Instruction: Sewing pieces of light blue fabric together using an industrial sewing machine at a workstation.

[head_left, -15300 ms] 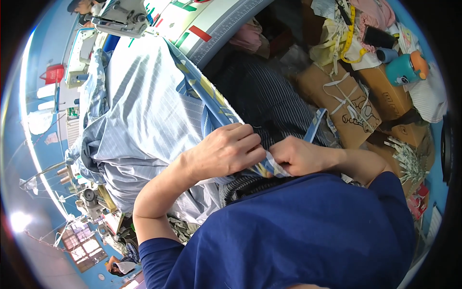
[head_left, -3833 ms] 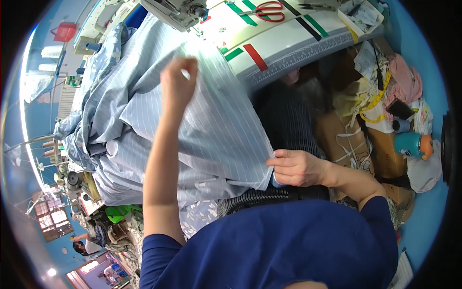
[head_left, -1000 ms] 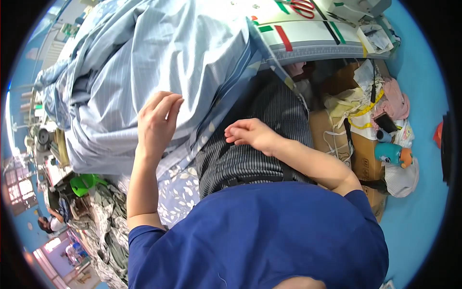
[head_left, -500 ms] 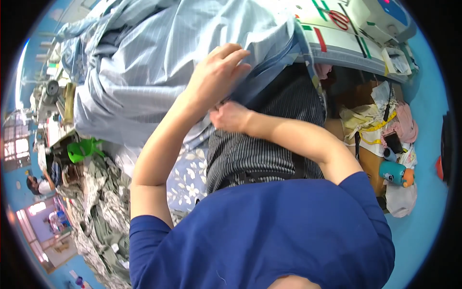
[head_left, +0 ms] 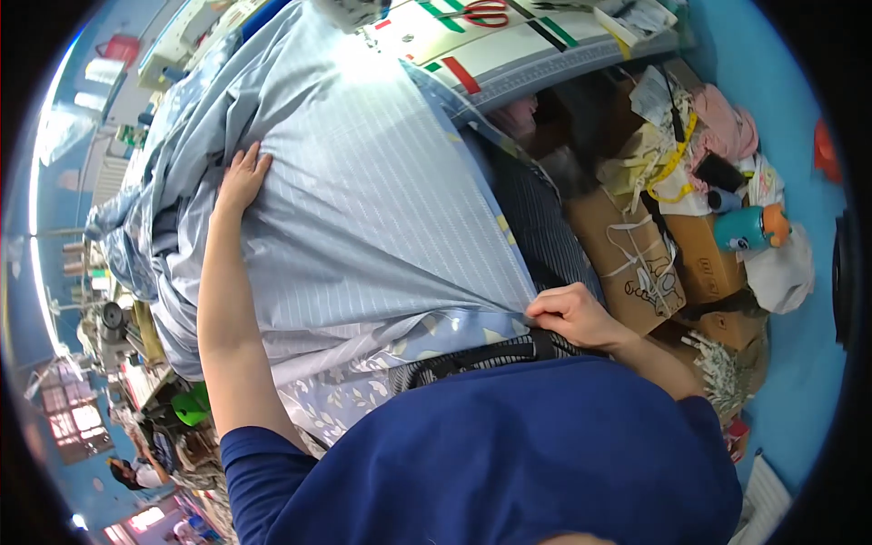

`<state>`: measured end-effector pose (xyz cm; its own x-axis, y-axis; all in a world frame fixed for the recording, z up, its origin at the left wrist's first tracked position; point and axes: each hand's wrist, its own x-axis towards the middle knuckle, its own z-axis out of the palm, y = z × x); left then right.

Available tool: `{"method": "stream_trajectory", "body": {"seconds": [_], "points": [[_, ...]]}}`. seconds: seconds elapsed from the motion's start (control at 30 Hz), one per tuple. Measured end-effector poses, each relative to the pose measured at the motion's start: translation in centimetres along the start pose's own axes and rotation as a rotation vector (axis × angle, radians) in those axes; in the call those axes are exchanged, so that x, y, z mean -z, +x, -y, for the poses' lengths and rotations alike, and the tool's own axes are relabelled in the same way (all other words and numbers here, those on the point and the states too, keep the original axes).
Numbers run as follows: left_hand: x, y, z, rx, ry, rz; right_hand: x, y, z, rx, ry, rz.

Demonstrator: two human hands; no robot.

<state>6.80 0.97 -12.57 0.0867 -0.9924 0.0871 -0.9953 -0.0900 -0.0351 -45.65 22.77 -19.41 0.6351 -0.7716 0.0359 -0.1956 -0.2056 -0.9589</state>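
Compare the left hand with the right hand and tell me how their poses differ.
The left hand lies on the striped cloth with its fingers extended, while the right hand is curled, pinching the cloth near its edge. The left hand reaches well away from the dark blue shirt; the right hand is close to it. Both hands are bare and touch the cloth.

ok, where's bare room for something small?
Bare white tabletop between the red strip and black strip, below the red-handled scissors. Crowded: left, striped blue fabric under the left hand; right, cardboard boxes, pink cloth, yellow tape measure.
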Motion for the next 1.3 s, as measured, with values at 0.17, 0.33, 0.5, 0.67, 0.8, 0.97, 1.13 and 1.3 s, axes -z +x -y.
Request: {"method": "stream_trajectory", "body": {"seconds": [0.17,0.33,0.5,0.67,0.8,0.97,1.13,1.3], "points": [[4.5,-3.9,-15.9,-0.517,-0.122,-0.261,0.2,-0.3,-1.0,0.074,0.046,-0.021],[1.4,-9.3,-25.9,-1.17,-0.284,-0.068,0.6,-0.4,-0.8,0.08,0.044,-0.034],[1.7,-9.2,-27.3,-1.192,0.012,-0.001,0.9,-0.4,-1.1,0.08,0.092,-0.02],[2.2,-9.3,-27.6,-1.254,0.035,0.011,1.5,-0.1,-1.0,0.048,0.123,0.022],[1.3,-9.5,-27.4,-1.258,-0.048,-0.051,1.9,0.5,-1.1,0.056,0.184,0.067],[0.6,-9.3,-27.5,-1.284,0.005,-0.026,2.5,1.2,-1.7,0.061,0.188,0.133],[0.7,-9.1,-28.0,-1.288,-0.073,-0.027,3.0,1.9,-1.8,0.044,0.217,0.194],[0.3,-8.9,-27.9,-1.273,0.016,0.064,3.6,2.5,-1.8,0.032,0.247,0.268]]}}
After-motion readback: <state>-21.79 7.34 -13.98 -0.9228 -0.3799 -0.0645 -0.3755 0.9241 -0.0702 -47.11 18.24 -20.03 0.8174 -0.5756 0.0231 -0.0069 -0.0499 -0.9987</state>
